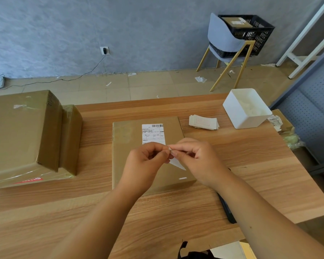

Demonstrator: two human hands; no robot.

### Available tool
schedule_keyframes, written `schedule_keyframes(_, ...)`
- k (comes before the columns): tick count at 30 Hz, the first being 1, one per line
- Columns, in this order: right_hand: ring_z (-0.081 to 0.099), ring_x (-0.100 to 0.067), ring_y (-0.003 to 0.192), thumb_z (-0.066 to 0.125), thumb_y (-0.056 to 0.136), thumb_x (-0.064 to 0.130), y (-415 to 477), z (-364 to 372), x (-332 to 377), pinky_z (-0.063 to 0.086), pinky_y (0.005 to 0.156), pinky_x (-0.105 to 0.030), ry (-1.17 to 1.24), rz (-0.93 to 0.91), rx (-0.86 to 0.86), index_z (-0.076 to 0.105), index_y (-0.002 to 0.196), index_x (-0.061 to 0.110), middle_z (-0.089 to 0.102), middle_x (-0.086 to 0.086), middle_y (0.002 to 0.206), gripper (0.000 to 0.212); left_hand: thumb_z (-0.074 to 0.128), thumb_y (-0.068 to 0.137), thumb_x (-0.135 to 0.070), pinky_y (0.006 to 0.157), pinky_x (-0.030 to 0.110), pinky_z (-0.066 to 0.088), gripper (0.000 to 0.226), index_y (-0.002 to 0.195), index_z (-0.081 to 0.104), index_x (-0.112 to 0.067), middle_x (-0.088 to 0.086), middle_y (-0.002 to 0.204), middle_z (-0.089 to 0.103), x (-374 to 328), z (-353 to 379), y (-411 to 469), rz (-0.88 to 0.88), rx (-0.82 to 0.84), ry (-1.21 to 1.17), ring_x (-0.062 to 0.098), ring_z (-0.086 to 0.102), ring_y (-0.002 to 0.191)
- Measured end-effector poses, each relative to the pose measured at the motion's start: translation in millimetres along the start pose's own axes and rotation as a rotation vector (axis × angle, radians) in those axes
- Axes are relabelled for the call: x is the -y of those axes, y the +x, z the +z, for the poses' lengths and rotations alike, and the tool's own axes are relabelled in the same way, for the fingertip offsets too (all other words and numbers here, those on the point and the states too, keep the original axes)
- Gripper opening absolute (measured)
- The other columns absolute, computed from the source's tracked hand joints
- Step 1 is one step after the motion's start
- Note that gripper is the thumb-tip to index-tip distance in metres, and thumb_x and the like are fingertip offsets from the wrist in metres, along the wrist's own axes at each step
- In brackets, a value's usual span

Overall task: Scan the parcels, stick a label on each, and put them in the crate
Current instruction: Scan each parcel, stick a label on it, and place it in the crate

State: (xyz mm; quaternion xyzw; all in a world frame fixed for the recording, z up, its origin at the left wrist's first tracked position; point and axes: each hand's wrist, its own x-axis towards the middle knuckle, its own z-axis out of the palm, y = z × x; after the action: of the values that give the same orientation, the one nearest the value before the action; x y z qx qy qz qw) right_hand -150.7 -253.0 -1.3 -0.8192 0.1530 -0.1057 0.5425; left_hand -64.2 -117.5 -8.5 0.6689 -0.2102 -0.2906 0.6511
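In the head view, left hand (148,161) and right hand (198,157) pinch a white label (176,163) above the parcel (127,143) lying flat on the surface (241,156); the label looks thin, limp and probably sticky, so it is best held by its corners.

Wood-grain table (251,165). Flat parcel (131,139) directly beneath fingers (162,155). Large cartons (22,131) well left of fingers. Label stack (203,122) beyond fingers, rightward; white tub (239,113) further right. Dark device (230,215) nearer than fingers, partly hidden.
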Motion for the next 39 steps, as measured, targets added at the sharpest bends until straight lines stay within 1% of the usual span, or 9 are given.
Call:
schedule_keyframes(3, 0.059, 0.004, 0.078, 0.063, 0.089, 0.011, -1, 0, 2, 0.043, 0.070, -0.011, -0.011, -0.015, -0.003, 0.074, 0.101, 0.017, 0.065, 0.011, 0.085, 0.018, 0.062, 0.085, -0.007, 0.068, 0.019, 0.051, 0.021, 0.073, 0.072, -0.021, 0.002, 0.074, 0.072, 0, 0, 0, 0.003, -0.008, -0.010, 0.011, 0.065, 0.070)
schedule_keyframes(7, 0.061, 0.000, 0.082, 0.063, 0.089, 0.012, -2, -1, 4, 0.045, 0.071, -0.012, -0.008, -0.013, 0.009, 0.074, 0.102, 0.018, 0.067, 0.009, 0.088, 0.018, 0.060, 0.087, -0.005, 0.065, 0.015, 0.049, 0.023, 0.073, 0.072, -0.019, -0.001, 0.072, 0.072, -2, 0, -2, 0.000, 0.005, -0.022, 0.008, 0.065, 0.069)
schedule_keyframes(15, 0.063, -0.003, 0.086, 0.063, 0.089, 0.010, -4, -1, 6, 0.048, 0.075, -0.014, -0.003, -0.005, 0.010, 0.074, 0.102, 0.015, 0.068, 0.006, 0.090, 0.018, 0.062, 0.085, -0.004, 0.070, 0.025, 0.053, 0.027, 0.069, 0.072, -0.023, 0.002, 0.073, 0.072, -2, 1, -2, -0.004, -0.021, -0.005, 0.012, 0.065, 0.070)
schedule_keyframes(20, 0.063, -0.007, 0.086, 0.063, 0.089, 0.010, -5, -1, 7, 0.053, 0.079, -0.027, -0.024, -0.007, 0.012, 0.074, 0.103, 0.015, 0.068, 0.006, 0.092, 0.019, 0.062, 0.085, -0.004, 0.072, 0.027, 0.053, 0.028, 0.068, 0.073, -0.024, 0.003, 0.073, 0.071, 0, 2, -2, 0.000, -0.033, -0.010, 0.013, 0.064, 0.070)
schedule_keyframes(23, 0.062, -0.020, 0.081, 0.064, 0.089, 0.013, -7, -2, 6, 0.052, 0.075, -0.038, -0.026, -0.004, 0.019, 0.074, 0.103, 0.020, 0.067, 0.007, 0.091, 0.019, 0.063, 0.084, -0.006, 0.070, 0.023, 0.053, 0.027, 0.068, 0.074, -0.025, 0.002, 0.071, 0.071, 0, 2, -3, -0.003, -0.026, -0.006, 0.011, 0.063, 0.069)
schedule_keyframes(29, 0.061, -0.026, 0.079, 0.063, 0.090, 0.019, -8, -2, 2, 0.051, 0.073, -0.041, -0.018, -0.011, 0.051, 0.073, 0.101, 0.033, 0.065, 0.011, 0.091, 0.021, 0.064, 0.085, -0.009, 0.063, 0.014, 0.048, 0.027, 0.066, 0.072, -0.027, -0.004, 0.065, 0.069, -1, 3, -5, 0.000, -0.050, 0.019, 0.008, 0.062, 0.067)
schedule_keyframes(33, 0.063, -0.013, 0.083, 0.065, 0.089, 0.023, -9, -2, 1, 0.052, 0.077, -0.035, 0.060, 0.012, 0.030, 0.076, 0.093, 0.033, 0.067, 0.010, 0.088, 0.016, 0.066, 0.083, -0.012, 0.061, 0.015, 0.047, 0.016, 0.072, 0.071, -0.022, -0.007, 0.066, 0.069, -2, 6, -8, 0.043, -0.051, 0.122, 0.009, 0.060, 0.066)
schedule_keyframes(35, 0.064, -0.013, 0.083, 0.064, 0.089, 0.021, -9, -3, -1, 0.053, 0.078, -0.033, 0.106, 0.037, 0.009, 0.077, 0.087, 0.031, 0.068, 0.008, 0.084, 0.016, 0.066, 0.084, -0.012, 0.061, 0.014, 0.049, 0.015, 0.073, 0.071, -0.022, -0.010, 0.070, 0.070, -3, 6, -10, 0.067, -0.030, 0.158, 0.008, 0.063, 0.068)
schedule_keyframes(39, 0.062, -0.002, 0.075, 0.058, 0.093, 0.024, -12, -3, -5, 0.046, 0.068, -0.017, 0.145, 0.115, -0.023, 0.076, 0.081, 0.025, 0.071, 0.006, 0.078, 0.021, 0.066, 0.083, -0.012, 0.068, 0.029, 0.052, 0.015, 0.072, 0.072, -0.022, -0.003, 0.074, 0.072, -2, 7, -9, 0.049, -0.022, 0.133, 0.022, 0.064, 0.076)
